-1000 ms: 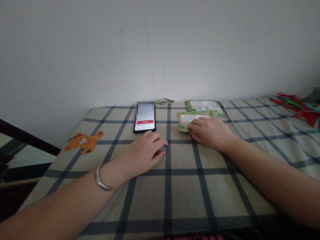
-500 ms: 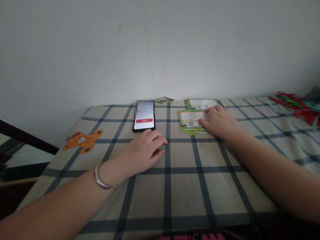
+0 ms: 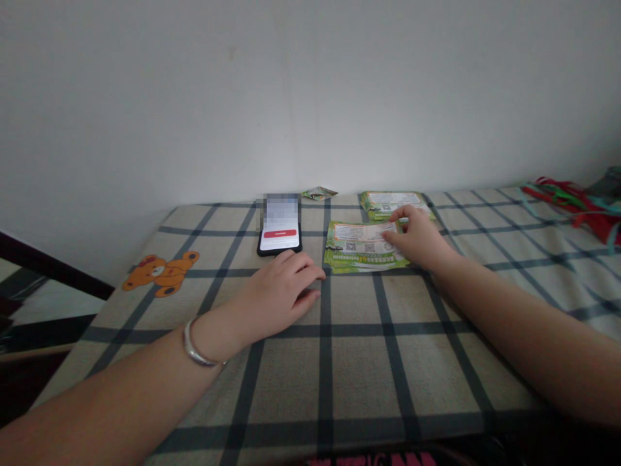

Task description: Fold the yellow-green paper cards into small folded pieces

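Note:
My left hand (image 3: pixel 281 285), with a silver bangle at its wrist, lies palm down on the checked tablecloth (image 3: pixel 286 388). Its fingers are loosely bent and apart, with nothing seen in them, just below a phone (image 3: pixel 279 243) with a lit screen. My right hand (image 3: pixel 422 238) pinches the right edge of a flat green printed packet (image 3: pixel 359 247) between thumb and fingers. That packet lies on top of a near pile, whose lower edges show beneath it. Directly behind is a second pile of like green packets (image 3: pixel 392 199), partly covered by my right hand.
A small folded green packet (image 3: pixel 320 193) lies against the wall (image 3: pixel 310 97). Red and green strips of cloth or ribbon (image 3: pixel 572 204) are heaped at the far right. An orange bear picture (image 3: pixel 162 274) is on the cloth at left, near the table's edge.
The near pile's top packet has shifted left and toward me, and my right hand has drawn slightly back with thumb and fingers at its edge. My left hand and the phone stay put.

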{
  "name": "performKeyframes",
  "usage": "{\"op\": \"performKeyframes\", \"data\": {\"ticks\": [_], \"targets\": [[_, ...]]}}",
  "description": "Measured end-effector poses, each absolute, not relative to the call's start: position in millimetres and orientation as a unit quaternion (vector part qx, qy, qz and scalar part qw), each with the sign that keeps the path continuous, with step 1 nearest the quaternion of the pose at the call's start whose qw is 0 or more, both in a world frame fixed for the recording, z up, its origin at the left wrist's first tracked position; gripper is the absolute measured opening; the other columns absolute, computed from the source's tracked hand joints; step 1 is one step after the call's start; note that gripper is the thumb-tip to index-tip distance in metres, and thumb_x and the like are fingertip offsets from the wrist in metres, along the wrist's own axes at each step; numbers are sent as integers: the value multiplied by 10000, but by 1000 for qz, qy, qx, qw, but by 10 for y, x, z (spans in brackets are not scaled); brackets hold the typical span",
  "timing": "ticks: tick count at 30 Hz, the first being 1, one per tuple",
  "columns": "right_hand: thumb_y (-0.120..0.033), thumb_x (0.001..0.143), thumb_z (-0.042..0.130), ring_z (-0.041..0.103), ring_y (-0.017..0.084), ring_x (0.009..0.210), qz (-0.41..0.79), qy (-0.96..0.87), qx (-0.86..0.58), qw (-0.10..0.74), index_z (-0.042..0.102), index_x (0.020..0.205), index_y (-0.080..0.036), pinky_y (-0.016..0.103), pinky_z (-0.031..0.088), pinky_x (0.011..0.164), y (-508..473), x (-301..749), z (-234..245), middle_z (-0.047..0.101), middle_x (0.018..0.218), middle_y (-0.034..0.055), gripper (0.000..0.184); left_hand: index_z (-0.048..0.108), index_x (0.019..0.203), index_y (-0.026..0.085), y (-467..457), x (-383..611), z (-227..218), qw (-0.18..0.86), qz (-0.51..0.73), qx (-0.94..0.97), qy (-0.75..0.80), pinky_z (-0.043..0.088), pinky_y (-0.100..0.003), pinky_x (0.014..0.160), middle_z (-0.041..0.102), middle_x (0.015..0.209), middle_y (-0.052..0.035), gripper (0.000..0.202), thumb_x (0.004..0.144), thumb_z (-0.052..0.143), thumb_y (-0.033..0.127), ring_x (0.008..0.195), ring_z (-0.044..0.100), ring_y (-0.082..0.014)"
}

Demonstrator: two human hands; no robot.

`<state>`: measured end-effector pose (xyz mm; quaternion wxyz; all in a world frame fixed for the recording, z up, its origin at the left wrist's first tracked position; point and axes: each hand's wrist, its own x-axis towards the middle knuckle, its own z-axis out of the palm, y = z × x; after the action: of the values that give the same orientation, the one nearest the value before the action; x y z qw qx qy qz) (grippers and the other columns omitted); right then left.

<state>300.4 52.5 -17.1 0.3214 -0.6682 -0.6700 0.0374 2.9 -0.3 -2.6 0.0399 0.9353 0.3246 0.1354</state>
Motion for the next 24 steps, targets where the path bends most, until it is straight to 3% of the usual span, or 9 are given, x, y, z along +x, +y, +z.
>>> {"op": "performKeyframes", "data": {"ticks": [4,9,13,18,24], "targets": [[-216,772,508,525,267,996,-27,-667,-663,339,473,901,-233,416,463,878,519,2882,-213,535,985,104,135,594,1090,177,4,29,-35,39,140,936,319,475,-409,866,572,1066,-76,195,913,527,221,1002,519,-235],[-272,781,567,512,271,1139,24,-683,-671,290,492,1151,-187,410,438,985,445,2788,-160,518,1175,136,387,595,1100,170,14,19,-57,35,137,937,320,476,-409,864,570,1063,-81,205,915,527,226,998,515,-237],[-343,795,590,551,268,1111,39,-729,-628,270,556,1175,-193,430,447,1002,377,2796,-89,509,1197,125,410,599,1101,164,-5,26,-47,23,135,936,324,471,-412,879,568,1074,-84,207,917,530,229,1014,508,-241],[-477,818,606,509,348,1174,-18,-829,-539,149,606,1175,-190,554,398,1036,323,2891,-16,598,1147,135,458,574,1192,161,-84,57,-53,-24,116,935,335,441,-464,939,566,1146,-101,334,931,534,365,1076,488,-278],[-495,688,764,379,338,1345,26,-906,-408,105,526,1315,-217,508,371,1099,260,3014,58,408,1451,132,726,457,1379,167,-136,78,-100,-72,102,930,346,399,-495,999,531,1289,-120,503,961,453,447,1185,453,-301]]}}
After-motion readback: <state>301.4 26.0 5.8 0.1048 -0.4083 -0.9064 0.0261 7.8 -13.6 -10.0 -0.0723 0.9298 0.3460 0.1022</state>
